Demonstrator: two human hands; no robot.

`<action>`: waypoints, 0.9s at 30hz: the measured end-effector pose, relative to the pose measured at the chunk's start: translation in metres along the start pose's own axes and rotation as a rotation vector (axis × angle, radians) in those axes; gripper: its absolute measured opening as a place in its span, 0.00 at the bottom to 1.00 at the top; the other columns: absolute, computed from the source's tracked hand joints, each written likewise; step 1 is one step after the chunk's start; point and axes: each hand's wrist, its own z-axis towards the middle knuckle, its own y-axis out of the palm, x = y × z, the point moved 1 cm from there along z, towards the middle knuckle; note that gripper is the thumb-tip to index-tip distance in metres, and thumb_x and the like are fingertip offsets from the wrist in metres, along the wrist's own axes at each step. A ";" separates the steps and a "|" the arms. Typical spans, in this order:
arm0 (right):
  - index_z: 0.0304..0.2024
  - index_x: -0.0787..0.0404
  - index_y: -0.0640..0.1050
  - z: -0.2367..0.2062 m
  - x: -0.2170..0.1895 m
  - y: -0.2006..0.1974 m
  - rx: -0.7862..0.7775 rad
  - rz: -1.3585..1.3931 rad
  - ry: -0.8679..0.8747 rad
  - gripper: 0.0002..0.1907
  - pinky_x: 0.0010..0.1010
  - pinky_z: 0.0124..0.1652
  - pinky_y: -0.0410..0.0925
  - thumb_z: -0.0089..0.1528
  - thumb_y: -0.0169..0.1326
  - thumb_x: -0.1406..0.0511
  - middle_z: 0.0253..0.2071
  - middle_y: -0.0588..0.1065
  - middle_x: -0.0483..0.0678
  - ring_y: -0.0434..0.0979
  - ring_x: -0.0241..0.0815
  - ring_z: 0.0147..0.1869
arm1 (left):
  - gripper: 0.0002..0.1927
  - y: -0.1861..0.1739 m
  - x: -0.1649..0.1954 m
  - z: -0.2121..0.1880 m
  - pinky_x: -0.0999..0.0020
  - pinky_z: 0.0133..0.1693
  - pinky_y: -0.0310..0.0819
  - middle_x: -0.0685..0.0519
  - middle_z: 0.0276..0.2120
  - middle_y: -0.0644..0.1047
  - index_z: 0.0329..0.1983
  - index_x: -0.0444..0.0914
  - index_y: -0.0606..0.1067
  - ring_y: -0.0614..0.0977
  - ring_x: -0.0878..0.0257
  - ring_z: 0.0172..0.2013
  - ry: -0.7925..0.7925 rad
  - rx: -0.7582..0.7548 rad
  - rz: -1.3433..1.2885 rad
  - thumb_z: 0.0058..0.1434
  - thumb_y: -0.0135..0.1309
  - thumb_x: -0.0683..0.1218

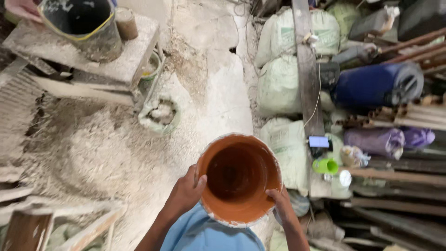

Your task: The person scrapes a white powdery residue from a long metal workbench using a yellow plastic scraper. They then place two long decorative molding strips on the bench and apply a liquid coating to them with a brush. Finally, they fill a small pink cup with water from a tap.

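Observation:
An orange bucket (239, 179) with a white-smeared rim sits low in the centre, empty inside. My left hand (188, 190) grips its left rim, thumb hooked over the edge. At the lower right of the rim my right hand (280, 201) holds on with its fingers. Both hands carry the bucket in front of my blue shirt (209, 234), above a dusty white floor.
A dusty table (116, 60) at top left bears a dark bucket (83, 28) and a small can (126, 22); another person's hand (23, 9) touches that bucket. A plaster-filled tub (160, 114) lies below. Stacked sacks (278, 83), a blue barrel (376, 86), a plank (307, 69) and pipes crowd the right.

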 end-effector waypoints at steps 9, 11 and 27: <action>0.66 0.63 0.66 0.281 -0.157 0.033 -0.014 -0.141 -0.083 0.35 0.39 0.53 0.70 0.54 0.54 0.69 0.53 0.77 0.52 0.78 0.46 0.53 | 0.24 -0.026 0.108 0.285 0.46 0.45 0.74 0.32 0.39 0.80 0.60 0.38 0.65 0.81 0.34 0.43 0.139 0.063 -0.079 0.65 0.49 0.53; 0.64 0.66 0.68 0.327 -0.183 0.028 -0.049 -0.048 -0.116 0.32 0.41 0.51 0.71 0.56 0.55 0.68 0.51 0.78 0.55 0.78 0.48 0.50 | 0.20 -0.036 0.157 0.355 0.47 0.45 0.75 0.33 0.37 0.81 0.52 0.34 0.68 0.83 0.36 0.41 0.040 -0.060 -0.019 0.69 0.47 0.55; 0.56 0.70 0.73 0.795 -0.519 0.083 -0.009 0.186 -0.043 0.21 0.46 0.53 0.70 0.63 0.53 0.66 0.49 0.79 0.56 0.78 0.53 0.53 | 0.29 -0.093 0.412 0.860 0.55 0.50 0.76 0.41 0.48 0.81 0.61 0.36 0.73 0.83 0.50 0.48 0.356 0.077 -0.386 0.76 0.36 0.63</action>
